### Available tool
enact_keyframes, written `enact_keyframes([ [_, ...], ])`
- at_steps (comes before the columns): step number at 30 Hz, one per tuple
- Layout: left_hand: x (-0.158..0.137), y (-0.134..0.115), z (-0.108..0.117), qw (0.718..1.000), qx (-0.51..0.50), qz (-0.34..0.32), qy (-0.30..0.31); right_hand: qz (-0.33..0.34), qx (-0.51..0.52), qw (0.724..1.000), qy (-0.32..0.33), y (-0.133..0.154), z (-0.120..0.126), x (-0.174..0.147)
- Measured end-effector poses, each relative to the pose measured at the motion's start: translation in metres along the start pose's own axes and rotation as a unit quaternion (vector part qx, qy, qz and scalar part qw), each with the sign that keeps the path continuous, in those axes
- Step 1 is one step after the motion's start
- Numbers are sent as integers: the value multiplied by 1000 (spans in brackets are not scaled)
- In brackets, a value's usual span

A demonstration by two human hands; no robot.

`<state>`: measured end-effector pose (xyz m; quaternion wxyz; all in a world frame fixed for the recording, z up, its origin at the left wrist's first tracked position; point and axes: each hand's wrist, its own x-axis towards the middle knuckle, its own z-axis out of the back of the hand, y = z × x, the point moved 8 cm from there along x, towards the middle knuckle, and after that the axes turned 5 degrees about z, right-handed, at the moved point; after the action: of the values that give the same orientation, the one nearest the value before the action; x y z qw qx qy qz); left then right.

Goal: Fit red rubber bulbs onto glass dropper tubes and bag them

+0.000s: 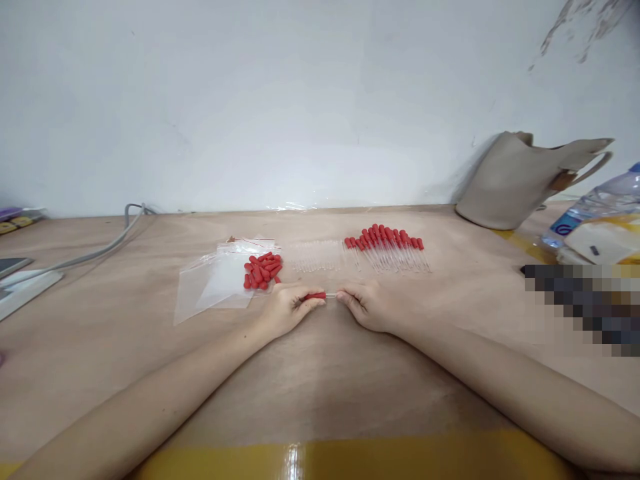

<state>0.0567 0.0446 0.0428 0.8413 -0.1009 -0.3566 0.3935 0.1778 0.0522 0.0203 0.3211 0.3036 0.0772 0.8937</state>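
Note:
My left hand [291,308] pinches a red rubber bulb [316,295] between thumb and fingers. From the other side, my right hand [365,305] is closed on a thin clear glass dropper tube [331,295], its end at the mouth of the bulb. How deep the tube sits in the bulb I cannot tell. Beyond my left hand, a pile of loose red bulbs [262,270] lies on clear plastic bags [213,283]. Bare glass tubes [315,256] lie in a row behind my hands. To their right are several droppers [387,247] with red bulbs on their tubes.
A beige fabric bag [505,180] leans near the wall at right, beside a plastic water bottle [595,203]. A grey cable [105,250] crosses the left side to a white object [30,287]. Yellow tape [350,457] runs along the table's front edge.

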Motion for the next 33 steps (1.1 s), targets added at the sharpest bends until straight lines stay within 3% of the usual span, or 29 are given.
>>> enact_keyframes([
  [5, -2, -6, 2, 999, 4, -50, 7, -19, 8, 998, 53, 5, 3, 1],
  [10, -2, 9, 3, 1000, -10, 20, -15, -21, 15, 990, 141, 11, 19, 6],
  [13, -2, 20, 0, 998, -12, 67, -13, -132, 1, 983, 127, -21, 37, 13],
  [17, -2, 18, -12, 998, 14, 46, 41, -325, -48, 943, 48, -83, 55, 20],
  [22, -1, 17, -18, 996, 36, 35, 79, -431, -135, 892, 4, -120, 50, 23],
  [28, -2, 19, -21, 994, 45, 37, 90, -439, -186, 879, 19, -129, 39, 19],
  [33, -1, 17, -21, 995, 42, 32, 90, -404, -198, 892, 33, -118, 35, 28],
])
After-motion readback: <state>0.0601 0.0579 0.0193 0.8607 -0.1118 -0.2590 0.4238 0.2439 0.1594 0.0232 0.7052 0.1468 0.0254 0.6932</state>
